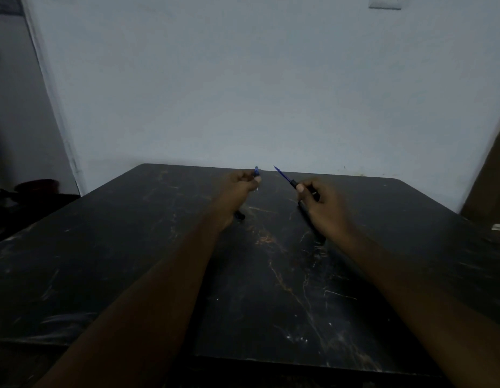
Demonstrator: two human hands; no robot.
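Both arms reach out over a dark marbled table (271,275). My right hand (321,203) grips a black pen body (294,184) with a thin blue refill (281,173) sticking out of it, pointing up and to the left. My left hand (240,186) pinches a small blue pen piece (256,171) between thumb and fingers. A dark pen part (240,216) shows below the left wrist; whether the hand holds it or it lies on the table is unclear. The two hands are apart, with a gap between the blue piece and the refill tip.
A pale wall rises right behind the table's far edge (271,170). Dark objects (33,191) sit beyond the table's left side. A small white item (499,227) lies at the right edge. A brown panel (489,177) stands at the far right.
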